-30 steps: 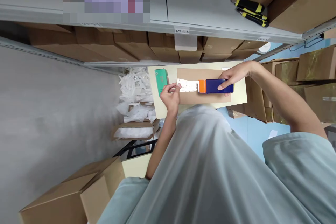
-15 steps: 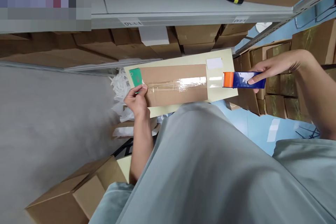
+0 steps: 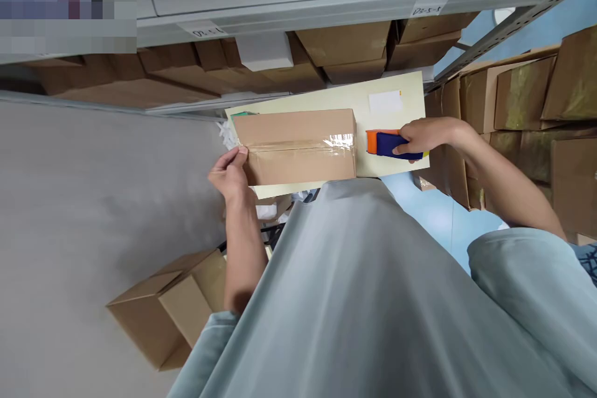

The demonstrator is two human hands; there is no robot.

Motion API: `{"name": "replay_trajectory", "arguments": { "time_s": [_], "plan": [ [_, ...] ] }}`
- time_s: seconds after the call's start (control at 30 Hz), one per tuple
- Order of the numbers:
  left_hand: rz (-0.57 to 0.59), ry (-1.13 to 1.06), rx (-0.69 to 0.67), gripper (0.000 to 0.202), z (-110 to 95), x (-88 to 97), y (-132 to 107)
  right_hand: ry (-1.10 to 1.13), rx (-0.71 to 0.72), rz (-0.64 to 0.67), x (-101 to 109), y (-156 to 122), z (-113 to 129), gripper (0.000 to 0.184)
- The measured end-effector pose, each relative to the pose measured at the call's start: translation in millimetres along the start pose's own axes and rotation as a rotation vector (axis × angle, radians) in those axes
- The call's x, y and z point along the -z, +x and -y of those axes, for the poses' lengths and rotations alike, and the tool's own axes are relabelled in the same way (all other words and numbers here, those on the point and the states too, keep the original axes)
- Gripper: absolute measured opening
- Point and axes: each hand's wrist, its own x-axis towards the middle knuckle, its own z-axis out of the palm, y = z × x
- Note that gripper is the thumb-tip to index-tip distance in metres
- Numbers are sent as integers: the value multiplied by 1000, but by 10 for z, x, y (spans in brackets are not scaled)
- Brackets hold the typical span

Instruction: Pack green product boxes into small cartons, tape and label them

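Note:
A long brown cardboard box (image 3: 298, 127) lies on a pale yellow board (image 3: 401, 81), with clear tape (image 3: 342, 142) along its middle seam. My left hand (image 3: 231, 171) is closed at the box's left end, thumb and fingers pinching its edge where the tape runs. My right hand (image 3: 426, 137) grips a tape dispenser (image 3: 394, 145), dark blue with an orange front, just right of the box and over the board. Beyond the box's upper left corner, a sliver of a green piece (image 3: 242, 114) shows. A white label (image 3: 385, 101) lies on the board above the dispenser.
A grey metal shelf (image 3: 280, 3) crosses the front, with cardboard boxes (image 3: 345, 43) beneath it. More boxes (image 3: 522, 93) are stacked at the right. An open carton (image 3: 172, 305) stands at lower left, beside a grey wall (image 3: 93, 199). White scraps (image 3: 226, 135) lie behind the board.
My right hand has brought the dispenser leftward, closer to the box. My left hand stays at the box's left end. The green piece is now mostly hidden behind the box.

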Motion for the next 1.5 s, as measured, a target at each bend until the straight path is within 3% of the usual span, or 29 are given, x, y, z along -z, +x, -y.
{"name": "replay_trajectory", "arguments": {
  "time_s": [0.2, 0.33, 0.43, 0.5, 0.57, 0.63, 0.77, 0.87, 1.0, 1.1, 1.17, 1.27, 1.37, 1.5],
  "plan": [
    [38, -18, -33, 18, 177, 92, 97, -18, -21, -151, -368, 141, 451, 38],
    [99, 42, -88, 23, 243, 152, 186, -130, -234, -297, -590, 212, 775, 27],
    [168, 115, -120, 26, 237, 203, 230, -130, -320, -385, -700, 152, 925, 33],
    [183, 217, -224, 33, 177, 214, 204, -146, -370, -509, -726, 36, 1001, 41],
    [147, 293, -429, 44, 49, 174, 96, -189, -425, -656, -696, -111, 1092, 49],
    [147, 263, -679, 47, -156, 69, -105, -228, -429, -792, -597, -245, 1221, 53],
    [397, 14, -1116, 32, -711, -249, -629, -271, -250, -1000, -205, -343, 1619, 48],
    [485, -84, -1274, 44, -1083, -504, -838, -353, -25, -1154, 191, -227, 2013, 38],
    [446, -129, -1240, 66, -1418, -893, -675, -441, 173, -1277, 764, 89, 2523, 32],
    [434, -111, -1149, 78, -1608, -1135, -430, -499, 197, -1309, 1146, 345, 2800, 32],
    [444, -100, -1123, 80, -1686, -1204, -321, -534, 168, -1307, 1334, 509, 2920, 33],
    [461, -97, -1141, 77, -1685, -1173, -287, -554, 100, -1294, 1497, 748, 3022, 38],
    [485, -79, -1124, 74, -1560, -1057, -313, -551, 34, -1272, 1537, 933, 3058, 47],
    [523, -27, -987, 70, -1199, -774, -163, -564, 91, -1342, 1321, 968, 2890, 60]
  ]
}}
